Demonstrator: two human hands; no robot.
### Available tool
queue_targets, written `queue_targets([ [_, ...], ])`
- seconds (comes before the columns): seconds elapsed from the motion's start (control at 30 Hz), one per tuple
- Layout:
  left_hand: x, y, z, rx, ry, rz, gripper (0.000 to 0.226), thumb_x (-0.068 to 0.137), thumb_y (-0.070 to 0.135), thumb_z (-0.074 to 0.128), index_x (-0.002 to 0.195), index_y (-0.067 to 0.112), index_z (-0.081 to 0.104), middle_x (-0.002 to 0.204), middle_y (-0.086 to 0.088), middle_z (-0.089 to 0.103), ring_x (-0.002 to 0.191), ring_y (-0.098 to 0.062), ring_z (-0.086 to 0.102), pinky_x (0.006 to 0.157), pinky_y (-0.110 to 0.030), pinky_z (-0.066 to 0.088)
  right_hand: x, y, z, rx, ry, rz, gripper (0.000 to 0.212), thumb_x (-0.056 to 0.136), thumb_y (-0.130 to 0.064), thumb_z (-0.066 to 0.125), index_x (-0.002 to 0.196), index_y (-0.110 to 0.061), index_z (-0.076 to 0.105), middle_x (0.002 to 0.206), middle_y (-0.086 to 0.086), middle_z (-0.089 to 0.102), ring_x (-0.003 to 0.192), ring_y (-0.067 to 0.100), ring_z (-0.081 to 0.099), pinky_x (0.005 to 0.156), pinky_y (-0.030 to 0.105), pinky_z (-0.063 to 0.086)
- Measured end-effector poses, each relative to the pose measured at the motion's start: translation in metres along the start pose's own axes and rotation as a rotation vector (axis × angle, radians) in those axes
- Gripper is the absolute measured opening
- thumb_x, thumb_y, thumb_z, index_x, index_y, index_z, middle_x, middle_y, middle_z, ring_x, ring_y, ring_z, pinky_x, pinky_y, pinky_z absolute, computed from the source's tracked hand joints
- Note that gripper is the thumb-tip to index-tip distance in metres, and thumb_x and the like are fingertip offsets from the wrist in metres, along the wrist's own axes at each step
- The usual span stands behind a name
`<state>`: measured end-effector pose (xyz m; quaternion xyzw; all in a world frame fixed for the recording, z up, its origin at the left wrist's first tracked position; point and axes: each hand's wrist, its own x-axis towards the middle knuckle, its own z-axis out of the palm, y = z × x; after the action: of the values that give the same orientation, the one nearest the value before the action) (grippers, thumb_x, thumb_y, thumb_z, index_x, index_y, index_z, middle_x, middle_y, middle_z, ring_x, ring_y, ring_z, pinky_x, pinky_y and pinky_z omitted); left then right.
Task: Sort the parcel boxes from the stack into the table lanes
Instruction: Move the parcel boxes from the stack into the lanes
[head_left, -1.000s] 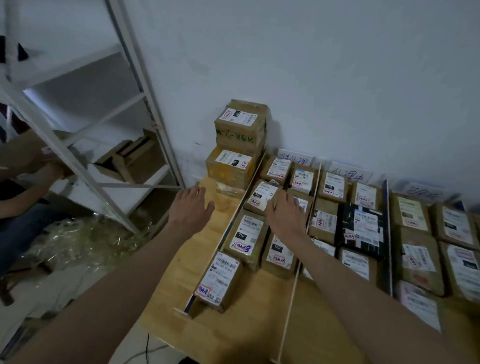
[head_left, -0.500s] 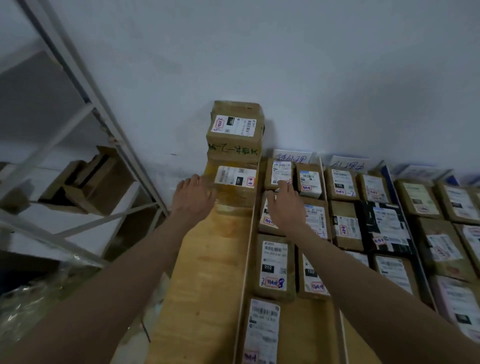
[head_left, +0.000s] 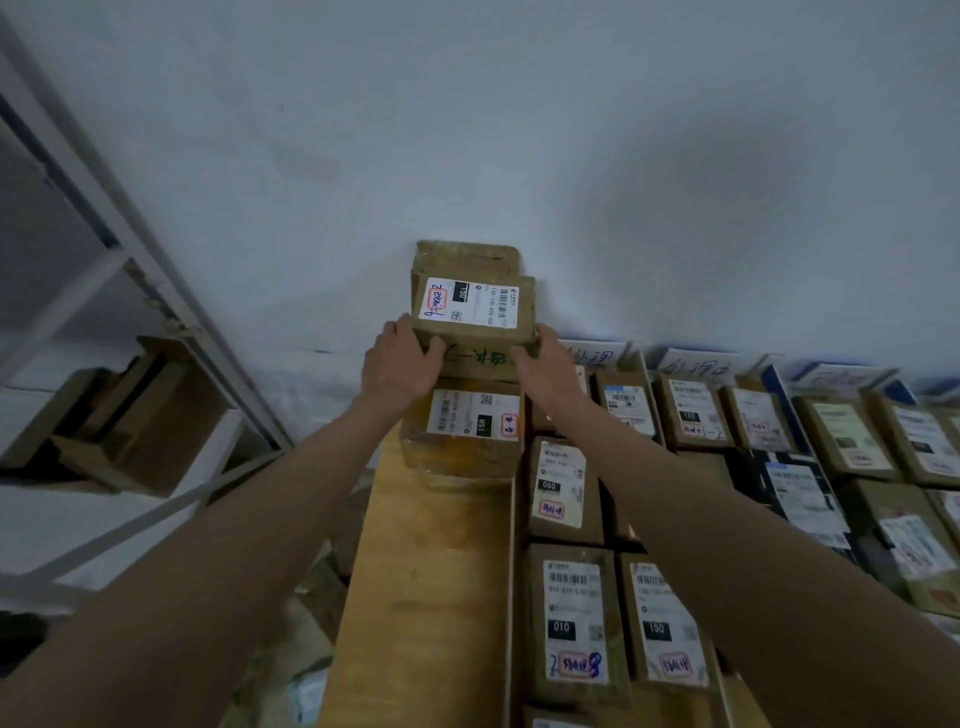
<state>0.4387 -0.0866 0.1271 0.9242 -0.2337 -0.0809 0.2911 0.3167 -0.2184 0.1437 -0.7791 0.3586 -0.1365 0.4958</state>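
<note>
Currently the top box (head_left: 472, 312) sits on the stack (head_left: 465, 431) against the wall (head_left: 519, 130), at the far end of the bare wooden lane (head_left: 426, 597). Left hand (head_left: 397, 364) and right hand (head_left: 545, 371) grip its near corners, fingers curled. Filled lanes (head_left: 566, 618) lie just right of the divider (head_left: 511, 597).

Single head-worn view, looking forward and down from above the table (head_left: 426, 597), close over both forearms. Faces the wall (head_left: 519, 130) at 12 o'clock; shelving (head_left: 130, 249) at 9, lanes (head_left: 779, 467) at 3.
</note>
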Motion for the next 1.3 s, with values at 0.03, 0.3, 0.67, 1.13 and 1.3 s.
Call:
queue_targets([
  [0.03, -0.001, 0.000, 0.003, -0.047, 0.007, 0.011, 0.046, 0.098, 0.038, 0.045, 0.137, 0.013, 0.044, 0.127, -0.011, 0.053, 0.115, -0.027, 0.053, 0.097, -0.044, 0.047, 0.002, -0.002, 0.002, 0.044, -0.001, 0.023, 0.042, 0.099, -0.015, 0.051, 0.140, -0.016, 0.044, 0.136, 0.006, 0.054, 0.110, 0.013, 0.051, 0.090, 0.028, 0.044],
  [0.3, -0.024, -0.002, 0.000, -0.313, 0.117, 0.094, 0.042, 0.098, 0.036, 0.050, 0.135, 0.016, 0.049, 0.128, 0.000, 0.056, 0.112, -0.015, 0.054, 0.085, -0.024, 0.045, -0.009, -0.004, -0.005, 0.365, 0.090, 0.055, 0.042, 0.097, -0.027, 0.059, 0.134, -0.029, 0.039, 0.120, -0.002, 0.059, 0.103, 0.010, 0.057, 0.072, 0.019, 0.043],
  [0.67, -0.091, 0.003, -0.053, -0.294, 0.169, 0.208, 0.029, 0.101, 0.037, 0.048, 0.093, 0.017, 0.067, 0.087, 0.007, 0.069, 0.079, -0.009, 0.064, 0.062, -0.010, 0.042, -0.061, 0.009, -0.032, 0.533, 0.307, 0.168, 0.023, 0.096, -0.016, 0.060, 0.117, -0.020, 0.053, 0.125, 0.009, 0.058, 0.109, 0.024, 0.063, 0.090, 0.046, 0.058],
  [1.13, -0.155, 0.017, -0.018, -0.123, -0.410, 0.153, 0.047, 0.099, 0.051, 0.045, 0.109, 0.013, 0.071, 0.106, -0.006, 0.073, 0.072, -0.006, 0.061, 0.061, -0.014, 0.047, -0.136, 0.029, -0.060, 0.358, 0.152, 0.101, 0.056, 0.094, -0.027, 0.065, 0.142, -0.021, 0.037, 0.119, 0.000, 0.063, 0.089, 0.013, 0.070, 0.066, 0.023, 0.059],
  [1.3, -0.174, 0.032, -0.002, -0.258, -0.335, 0.104, 0.047, 0.101, 0.046, 0.046, 0.115, 0.007, 0.069, 0.109, -0.009, 0.073, 0.094, -0.022, 0.069, 0.087, -0.039, 0.056, -0.164, 0.048, -0.063, 0.331, -0.018, 0.269, 0.047, 0.092, -0.042, 0.065, 0.128, -0.013, 0.054, 0.106, 0.004, 0.075, 0.092, 0.019, 0.073, 0.086, 0.039, 0.060],
])
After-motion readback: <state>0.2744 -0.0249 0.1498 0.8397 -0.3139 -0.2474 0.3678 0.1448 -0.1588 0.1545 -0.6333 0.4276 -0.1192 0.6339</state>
